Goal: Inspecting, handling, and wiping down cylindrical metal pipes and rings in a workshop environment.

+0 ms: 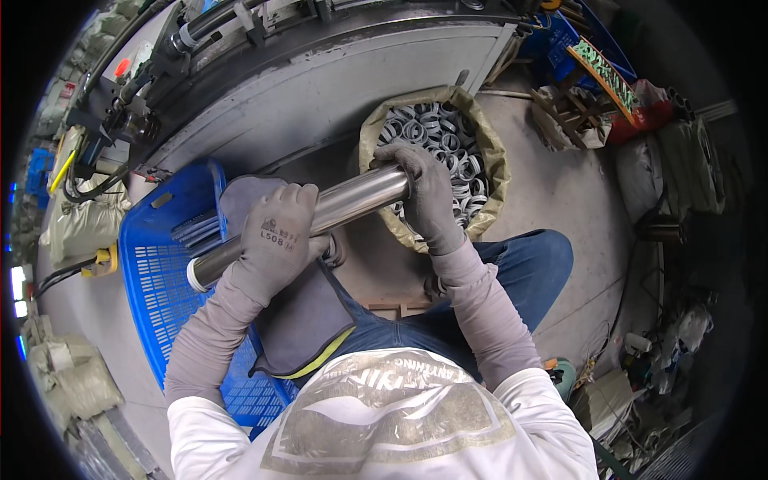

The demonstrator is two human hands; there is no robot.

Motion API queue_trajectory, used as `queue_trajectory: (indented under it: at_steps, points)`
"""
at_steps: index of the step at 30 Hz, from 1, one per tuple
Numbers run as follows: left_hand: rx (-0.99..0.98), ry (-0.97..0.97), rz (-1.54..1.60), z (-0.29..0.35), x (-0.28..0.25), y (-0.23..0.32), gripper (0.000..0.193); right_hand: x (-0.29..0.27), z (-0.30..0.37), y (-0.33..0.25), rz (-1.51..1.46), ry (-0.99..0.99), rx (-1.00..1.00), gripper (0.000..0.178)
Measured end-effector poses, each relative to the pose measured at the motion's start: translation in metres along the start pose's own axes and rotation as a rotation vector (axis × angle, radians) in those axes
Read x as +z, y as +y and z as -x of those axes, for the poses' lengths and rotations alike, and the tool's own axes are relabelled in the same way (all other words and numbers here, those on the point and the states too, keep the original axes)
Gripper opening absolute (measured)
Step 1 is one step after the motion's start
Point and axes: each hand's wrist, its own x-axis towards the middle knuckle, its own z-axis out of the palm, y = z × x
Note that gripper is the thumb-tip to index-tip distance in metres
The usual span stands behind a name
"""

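A shiny metal tube (pixel 360 198) slants across in front of me, its right end higher in the view. My left hand (pixel 276 232), in a grey glove, is closed around its left half. The gloved right hand (pixel 424 188) grips the right end, and its fingers hide the tip. A white ring (pixel 194 276) sits at the tube's left end. Beyond my right hand stands an open woven sack (pixel 500 172) full of loose grey rings (pixel 448 142). Under the left forearm is a blue basket (pixel 148 276) with several tubes (pixel 196 230) inside. A dark pad (pixel 300 324) covers my left thigh.
A long machine bench with a pale panel (pixel 320 92) runs across the far side. At the far right are a blue crate (pixel 552 40) and an orange-edged board (pixel 604 76). Bundled sacks (pixel 696 172) line the right; more bags (pixel 76 372) lie at the left.
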Motion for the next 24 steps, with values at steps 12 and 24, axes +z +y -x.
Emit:
queue_trajectory:
  at_steps: [12,24]
  points:
    - [-0.001,-0.012,-0.046,0.001,0.0,-0.005,0.059,0.003,0.001,0.019,-0.022,-0.128,-0.012,0.04]
    - [-0.125,0.172,0.046,0.029,0.008,-0.021,0.064,0.043,0.105,0.094,0.456,-0.843,0.946,0.067]
